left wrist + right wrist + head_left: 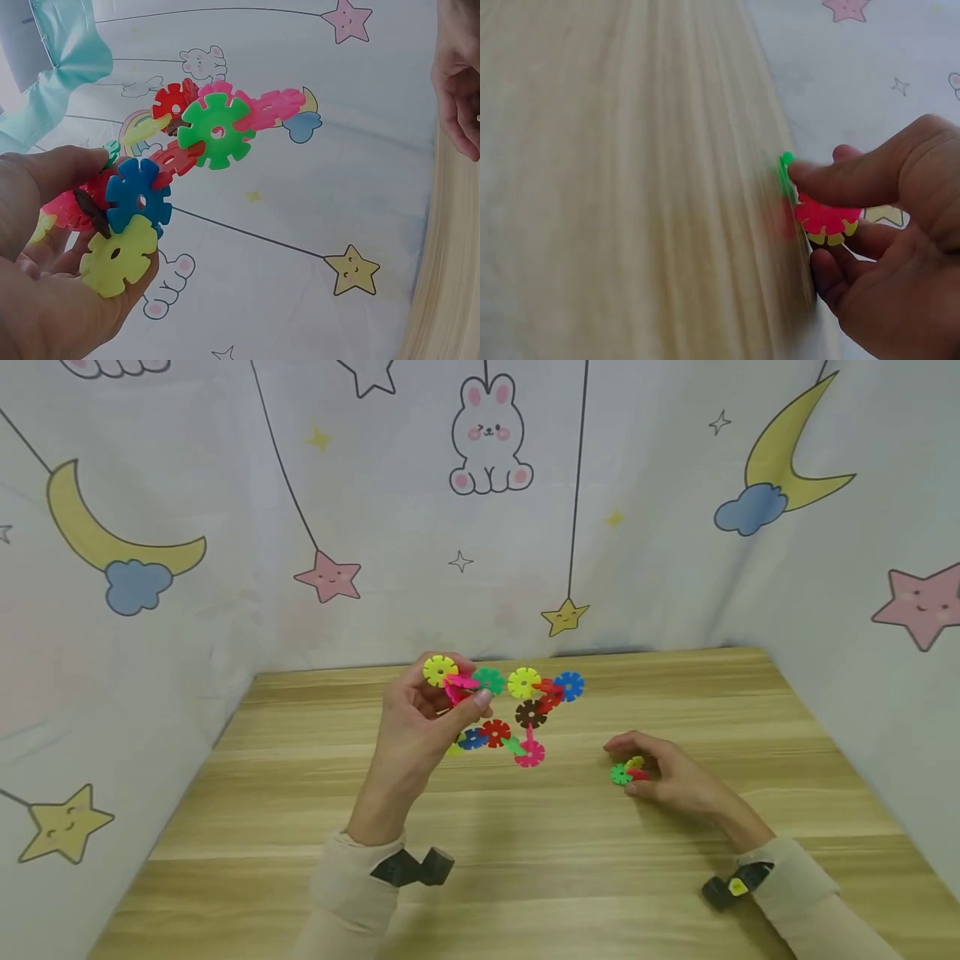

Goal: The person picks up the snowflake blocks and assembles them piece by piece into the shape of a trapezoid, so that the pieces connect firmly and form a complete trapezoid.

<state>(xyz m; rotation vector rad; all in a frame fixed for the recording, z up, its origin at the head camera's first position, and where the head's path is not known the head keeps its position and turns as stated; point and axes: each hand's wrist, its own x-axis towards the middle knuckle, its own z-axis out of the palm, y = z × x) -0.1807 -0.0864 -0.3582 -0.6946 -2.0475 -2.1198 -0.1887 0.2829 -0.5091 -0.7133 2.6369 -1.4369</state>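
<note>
Raised above the table, my left hand [408,731] pinches a chain of interlocked, notched plastic flower discs [517,675] between thumb and fingers. Its discs are yellow, pink, green, red, blue and brown, and they bend round to the right and back below the hand. In the left wrist view a green disc [196,133] stands out beyond a blue disc [127,191]. Low at the right, my right hand [678,781] holds a small cluster of joined discs [619,775] in green, red and yellow. The right wrist view shows the thumb against the green disc [783,176]; fingers partly hide the cluster.
A wood-grain table [540,868] spans the area under both hands. White cloth [405,493] printed with moons, stars and a rabbit hangs behind it and along both sides. Each wrist carries a black camera strap [397,867].
</note>
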